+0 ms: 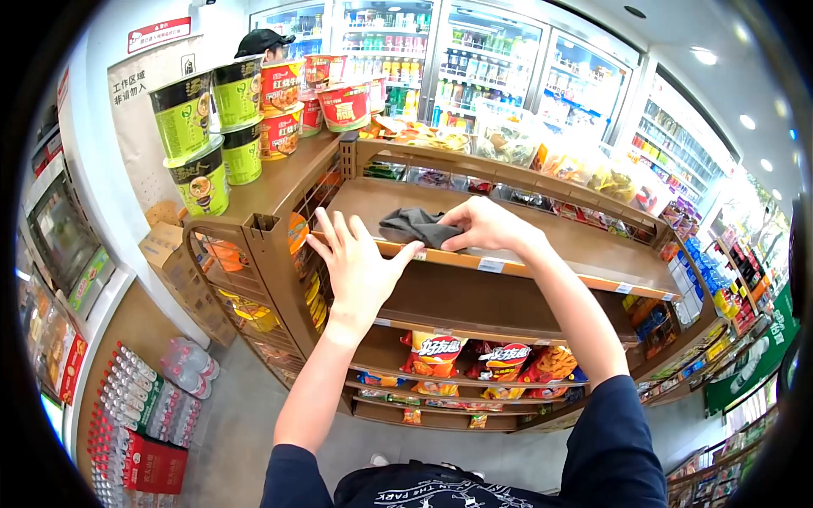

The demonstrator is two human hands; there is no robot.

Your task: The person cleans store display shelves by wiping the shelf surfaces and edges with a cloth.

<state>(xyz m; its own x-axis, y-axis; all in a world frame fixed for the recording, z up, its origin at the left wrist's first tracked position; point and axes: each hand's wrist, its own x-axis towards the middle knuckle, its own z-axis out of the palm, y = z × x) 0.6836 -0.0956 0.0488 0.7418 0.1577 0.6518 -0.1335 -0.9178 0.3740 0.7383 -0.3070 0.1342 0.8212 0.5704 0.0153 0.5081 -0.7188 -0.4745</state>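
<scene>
Basically, nearest in are the navy sleeves and bare forearms, reaching fwd. L hand has its fingers spread w/ nothing in its grasp, thumb pointing R; can't tell if it touches the shelf lip. R hand is the closer one to the dark grey cloth: thumb + fingertips are closed on its R end, so the loose part lies L of those fingers, btwn the two hands and just beyond the L thumb. Cloth is bunched, long axis approx L–R, abt parallel to the front edge of the brown upper shelf it rests on. Further back, stacked noodle cups stand off to the L, bagged snacks sit past the back rail, then drinks fridges, w/ a person in a dark cap near them.
</scene>
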